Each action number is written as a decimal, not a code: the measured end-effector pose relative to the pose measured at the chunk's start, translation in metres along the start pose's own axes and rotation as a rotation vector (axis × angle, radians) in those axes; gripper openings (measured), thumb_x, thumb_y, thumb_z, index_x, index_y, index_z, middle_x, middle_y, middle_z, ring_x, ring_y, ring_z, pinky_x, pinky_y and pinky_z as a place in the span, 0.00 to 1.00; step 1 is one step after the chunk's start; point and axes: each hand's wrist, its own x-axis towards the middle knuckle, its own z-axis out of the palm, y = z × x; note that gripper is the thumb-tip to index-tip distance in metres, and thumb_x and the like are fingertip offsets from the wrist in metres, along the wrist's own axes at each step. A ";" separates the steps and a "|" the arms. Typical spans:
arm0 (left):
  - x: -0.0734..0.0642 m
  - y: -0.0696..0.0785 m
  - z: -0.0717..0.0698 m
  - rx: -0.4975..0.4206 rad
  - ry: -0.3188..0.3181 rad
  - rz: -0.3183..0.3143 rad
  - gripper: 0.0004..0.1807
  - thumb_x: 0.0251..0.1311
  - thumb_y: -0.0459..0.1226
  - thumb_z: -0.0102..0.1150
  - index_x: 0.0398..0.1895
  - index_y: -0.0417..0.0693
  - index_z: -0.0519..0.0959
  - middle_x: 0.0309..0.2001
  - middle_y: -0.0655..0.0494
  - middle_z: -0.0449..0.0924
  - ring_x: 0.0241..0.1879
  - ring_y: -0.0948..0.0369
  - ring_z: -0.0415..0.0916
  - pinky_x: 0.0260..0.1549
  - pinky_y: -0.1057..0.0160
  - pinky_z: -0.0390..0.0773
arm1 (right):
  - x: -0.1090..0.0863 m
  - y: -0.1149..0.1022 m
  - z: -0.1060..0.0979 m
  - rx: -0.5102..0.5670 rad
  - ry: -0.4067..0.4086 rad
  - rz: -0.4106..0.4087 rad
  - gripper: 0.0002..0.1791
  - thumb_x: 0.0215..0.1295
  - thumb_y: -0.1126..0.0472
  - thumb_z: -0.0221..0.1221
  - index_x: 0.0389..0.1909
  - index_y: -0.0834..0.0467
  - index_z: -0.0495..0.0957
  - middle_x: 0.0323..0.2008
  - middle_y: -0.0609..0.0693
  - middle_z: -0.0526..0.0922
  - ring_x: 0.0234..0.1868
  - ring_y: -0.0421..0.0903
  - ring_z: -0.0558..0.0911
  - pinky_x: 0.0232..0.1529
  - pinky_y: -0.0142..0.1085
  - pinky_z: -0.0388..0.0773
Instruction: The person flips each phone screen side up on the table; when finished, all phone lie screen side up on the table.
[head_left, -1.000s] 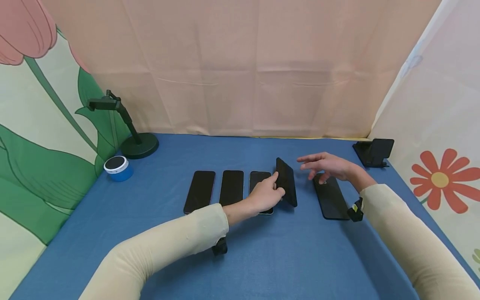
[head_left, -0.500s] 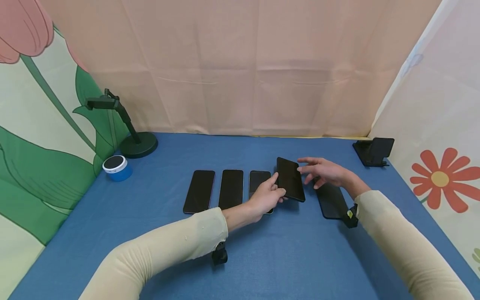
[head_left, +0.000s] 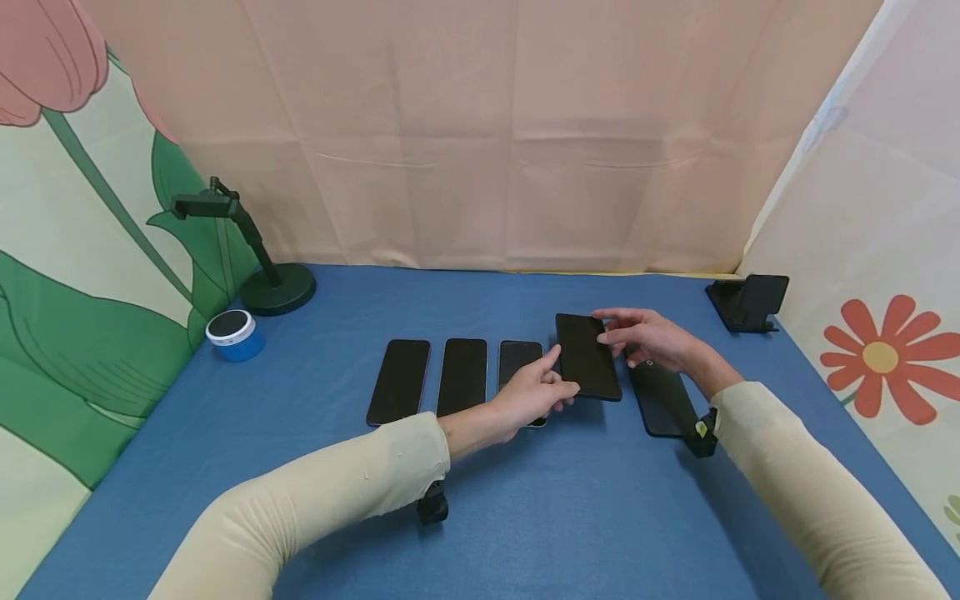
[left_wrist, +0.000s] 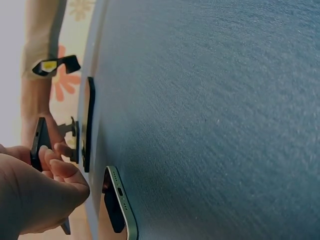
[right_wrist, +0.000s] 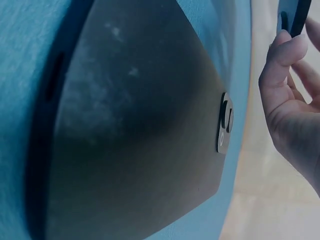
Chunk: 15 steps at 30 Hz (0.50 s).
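Observation:
A black smartphone (head_left: 588,357) is raised above the blue table, screen side up and slightly tilted. My left hand (head_left: 534,388) pinches its lower left edge, thumb on top. At the upper right edge my right hand (head_left: 647,335) pinches it too; the right wrist view shows thumb and fingertips on the phone's edge (right_wrist: 296,17). Three more phones lie screen up in a row: a left one (head_left: 399,383), a middle one (head_left: 462,377) and a third (head_left: 517,357), partly hidden by my left hand. Under my right hand a dark phone (head_left: 663,402) lies face down, its camera block (right_wrist: 225,122) showing.
A black stand with a round base (head_left: 277,290) is at the back left. Beside it sits a blue and white round container (head_left: 236,335) with a dark top. A black phone holder (head_left: 748,303) stands in the back right corner. Curtains border the table (head_left: 570,517).
The phone has turned from nearly on edge to almost flat, screen up, and shifted slightly right. My right hand has come to it and taken its right edge.

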 end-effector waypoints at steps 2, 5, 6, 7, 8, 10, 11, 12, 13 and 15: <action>-0.001 0.000 -0.001 0.021 -0.017 -0.015 0.44 0.70 0.43 0.58 0.82 0.58 0.45 0.34 0.57 0.79 0.35 0.57 0.72 0.34 0.63 0.68 | -0.001 0.000 0.000 -0.003 -0.005 0.001 0.36 0.70 0.56 0.62 0.76 0.56 0.61 0.50 0.54 0.70 0.36 0.47 0.77 0.27 0.36 0.76; -0.002 0.001 -0.002 0.045 -0.038 -0.034 0.45 0.70 0.44 0.58 0.82 0.55 0.44 0.34 0.56 0.80 0.31 0.58 0.69 0.31 0.63 0.67 | -0.001 -0.001 0.002 -0.016 -0.017 0.015 0.38 0.67 0.56 0.64 0.75 0.57 0.61 0.48 0.54 0.69 0.35 0.47 0.76 0.26 0.35 0.76; -0.003 0.001 -0.002 0.052 -0.047 -0.041 0.45 0.70 0.44 0.58 0.82 0.55 0.43 0.35 0.54 0.80 0.30 0.58 0.68 0.31 0.63 0.66 | -0.001 -0.001 0.002 -0.020 -0.020 0.025 0.38 0.67 0.56 0.65 0.75 0.56 0.62 0.48 0.54 0.69 0.35 0.47 0.76 0.26 0.35 0.76; -0.003 0.001 -0.003 0.059 -0.053 -0.049 0.46 0.70 0.44 0.58 0.82 0.54 0.43 0.36 0.53 0.81 0.28 0.58 0.67 0.30 0.63 0.66 | -0.002 -0.001 0.003 -0.029 -0.028 0.033 0.39 0.67 0.56 0.65 0.75 0.56 0.62 0.48 0.54 0.69 0.35 0.47 0.76 0.27 0.35 0.76; -0.003 0.002 -0.003 0.064 -0.059 -0.056 0.46 0.70 0.44 0.59 0.82 0.53 0.43 0.37 0.51 0.81 0.27 0.58 0.66 0.30 0.63 0.65 | -0.002 -0.001 0.003 -0.036 -0.032 0.044 0.39 0.66 0.55 0.65 0.75 0.56 0.62 0.48 0.54 0.69 0.35 0.47 0.76 0.27 0.35 0.76; -0.003 0.002 -0.003 0.080 -0.071 -0.072 0.46 0.70 0.44 0.58 0.82 0.51 0.42 0.37 0.49 0.82 0.25 0.59 0.65 0.29 0.64 0.65 | -0.001 -0.001 0.004 -0.056 -0.048 0.061 0.39 0.66 0.55 0.65 0.75 0.56 0.62 0.49 0.54 0.69 0.35 0.47 0.76 0.27 0.34 0.76; -0.003 0.002 -0.003 0.088 -0.077 -0.080 0.46 0.70 0.44 0.58 0.82 0.50 0.42 0.37 0.49 0.81 0.24 0.60 0.64 0.29 0.64 0.65 | -0.001 0.000 0.004 -0.064 -0.054 0.067 0.39 0.66 0.55 0.65 0.75 0.56 0.62 0.49 0.54 0.69 0.35 0.46 0.76 0.27 0.34 0.76; -0.003 0.002 -0.004 0.092 -0.079 -0.087 0.46 0.70 0.44 0.59 0.82 0.50 0.42 0.35 0.48 0.81 0.24 0.60 0.64 0.29 0.64 0.65 | 0.000 0.001 0.005 -0.066 -0.056 0.076 0.39 0.66 0.55 0.65 0.75 0.56 0.62 0.49 0.54 0.69 0.35 0.46 0.76 0.27 0.34 0.76; -0.002 0.001 -0.004 0.099 -0.082 -0.092 0.46 0.70 0.44 0.59 0.82 0.49 0.42 0.34 0.49 0.80 0.24 0.60 0.64 0.28 0.64 0.65 | 0.001 0.001 0.006 -0.074 -0.060 0.079 0.39 0.66 0.55 0.66 0.75 0.56 0.63 0.48 0.54 0.69 0.35 0.46 0.76 0.26 0.34 0.75; -0.001 0.001 -0.005 0.119 -0.089 -0.103 0.46 0.70 0.43 0.58 0.82 0.47 0.43 0.31 0.51 0.79 0.22 0.60 0.63 0.27 0.65 0.64 | 0.002 0.003 0.007 -0.089 -0.070 0.084 0.38 0.66 0.55 0.65 0.75 0.56 0.63 0.47 0.54 0.70 0.35 0.46 0.76 0.26 0.34 0.75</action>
